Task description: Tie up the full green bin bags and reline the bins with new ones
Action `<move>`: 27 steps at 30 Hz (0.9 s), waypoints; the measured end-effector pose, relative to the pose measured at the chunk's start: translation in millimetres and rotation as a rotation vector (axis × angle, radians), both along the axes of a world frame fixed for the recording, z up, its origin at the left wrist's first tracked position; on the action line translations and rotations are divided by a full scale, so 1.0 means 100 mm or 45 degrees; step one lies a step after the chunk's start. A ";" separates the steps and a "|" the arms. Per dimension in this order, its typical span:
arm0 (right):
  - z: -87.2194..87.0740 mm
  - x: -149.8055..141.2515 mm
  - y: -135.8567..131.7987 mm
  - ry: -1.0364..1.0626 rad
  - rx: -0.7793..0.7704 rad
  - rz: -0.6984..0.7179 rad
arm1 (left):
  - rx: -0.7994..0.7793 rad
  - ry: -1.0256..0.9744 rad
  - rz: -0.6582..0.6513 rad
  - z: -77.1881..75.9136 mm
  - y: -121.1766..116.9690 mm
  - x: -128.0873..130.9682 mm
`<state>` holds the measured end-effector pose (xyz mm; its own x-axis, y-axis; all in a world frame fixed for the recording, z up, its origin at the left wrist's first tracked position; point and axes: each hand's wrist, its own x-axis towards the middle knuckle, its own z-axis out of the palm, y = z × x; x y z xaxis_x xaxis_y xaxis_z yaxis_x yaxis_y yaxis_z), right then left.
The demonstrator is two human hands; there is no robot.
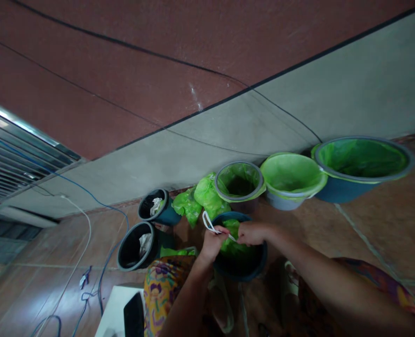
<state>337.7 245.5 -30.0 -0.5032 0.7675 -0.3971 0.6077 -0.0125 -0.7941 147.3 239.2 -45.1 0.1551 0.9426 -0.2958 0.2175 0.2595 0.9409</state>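
Note:
Both of my hands work over a dark blue bin (249,267) that stands on the floor in front of me. A green bag (233,243) fills this bin. My left hand (212,243) is closed on a white drawstring (209,223) that loops up from the bag's mouth. My right hand (252,232) is closed on the green bag's rim and the string, right beside the left hand. My forearms reach in from the bottom of the view.
Three bins with green liners (240,181) (291,180) (363,166) line the grey wall. Tied green bags (200,199) lie beside them. Two dark bins (156,206) (137,245) hold white scraps. Cables (88,224) trail over the tiled floor at left.

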 end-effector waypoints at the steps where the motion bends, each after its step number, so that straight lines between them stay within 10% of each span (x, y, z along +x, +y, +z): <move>1: -0.03 0.00 0.01 -0.063 0.057 -0.043 | 0.014 0.038 -0.036 0.00 0.00 0.00; 7: -0.08 -0.10 0.05 -0.205 0.364 -0.102 | 0.063 0.186 -0.187 -0.01 -0.05 0.03; 27: -0.19 -0.25 0.02 0.030 0.155 -0.058 | 0.605 0.580 -0.229 -0.03 -0.15 0.09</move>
<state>313.2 247.2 -48.6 -0.4747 0.8316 -0.2883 0.5900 0.0576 -0.8053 155.9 224.7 -48.4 0.2799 0.9574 0.0708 0.6199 -0.2365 0.7482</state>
